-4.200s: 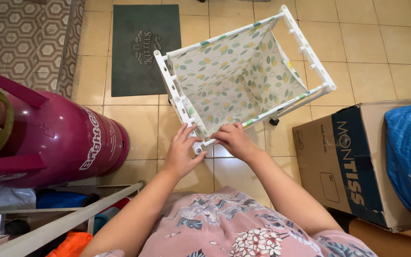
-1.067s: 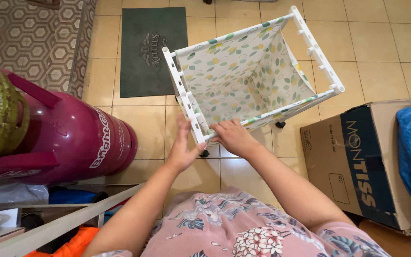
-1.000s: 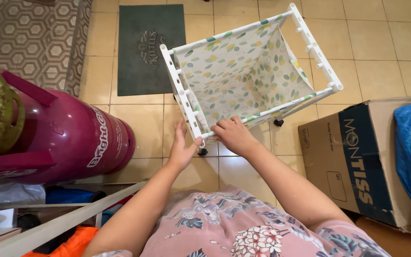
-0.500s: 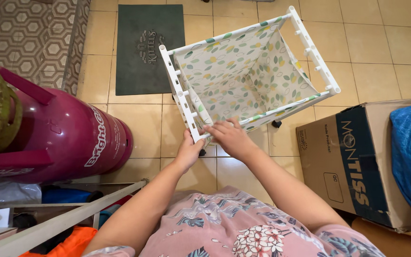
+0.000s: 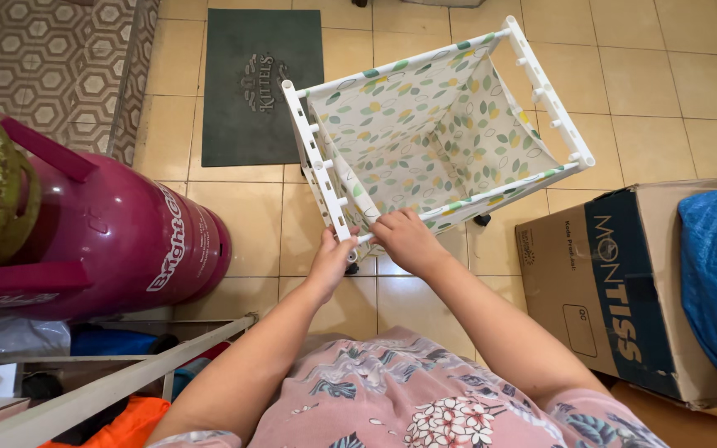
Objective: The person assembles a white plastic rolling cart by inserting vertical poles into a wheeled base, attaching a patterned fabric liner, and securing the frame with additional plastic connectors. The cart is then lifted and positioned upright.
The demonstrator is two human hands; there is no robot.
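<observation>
I held the leaf-print fabric hamper (image 5: 433,137) on the tiled floor (image 5: 649,124) at its near corner, left hand (image 5: 331,261) gripping the white frame post, right hand (image 5: 408,241) closed over the near rail

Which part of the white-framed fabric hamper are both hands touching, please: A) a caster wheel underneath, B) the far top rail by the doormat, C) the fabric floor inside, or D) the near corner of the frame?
D: the left hand and right hand meet at the near corner of the hamper, where the white side rail joins the fabric-covered rail.
</observation>
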